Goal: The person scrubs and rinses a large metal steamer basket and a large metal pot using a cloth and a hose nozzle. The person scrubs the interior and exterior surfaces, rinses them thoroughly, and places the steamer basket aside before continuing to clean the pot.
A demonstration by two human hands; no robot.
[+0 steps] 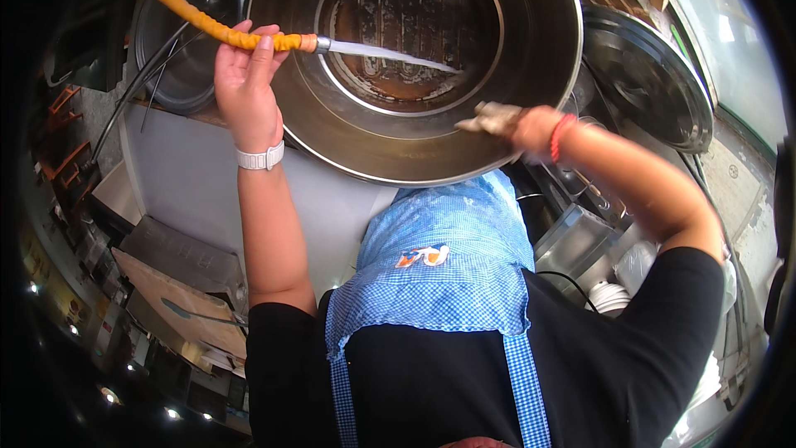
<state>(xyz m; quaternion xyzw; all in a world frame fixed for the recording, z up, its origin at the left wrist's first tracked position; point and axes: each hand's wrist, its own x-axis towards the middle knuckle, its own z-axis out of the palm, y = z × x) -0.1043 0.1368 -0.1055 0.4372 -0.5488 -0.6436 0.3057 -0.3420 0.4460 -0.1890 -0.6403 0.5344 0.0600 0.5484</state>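
Observation:
My left hand (249, 87) grips a yellow-orange fabric-covered hose (180, 9) near its metal end, above the left part of a large round metal pot (292, 96). From the hose end a stream of water (392, 55) runs rightward onto the pot's bottom (398, 31), which looks dark, with brown stains and raised bars inside a bright ring. At the pot's near right wall is my right hand (538, 130), blurred, with its fingers closed on a crumpled greyish-beige cloth (495, 118). Part of the right hand's grip is too blurred to make out.
Right of the pot leans a big round metal lid (653, 81), beside a window (740, 37). A metal basin (186, 68) stands to the left. Nearer me are a clear plastic container (575, 242), stacked white tableware (608, 298) and a wooden board (186, 298).

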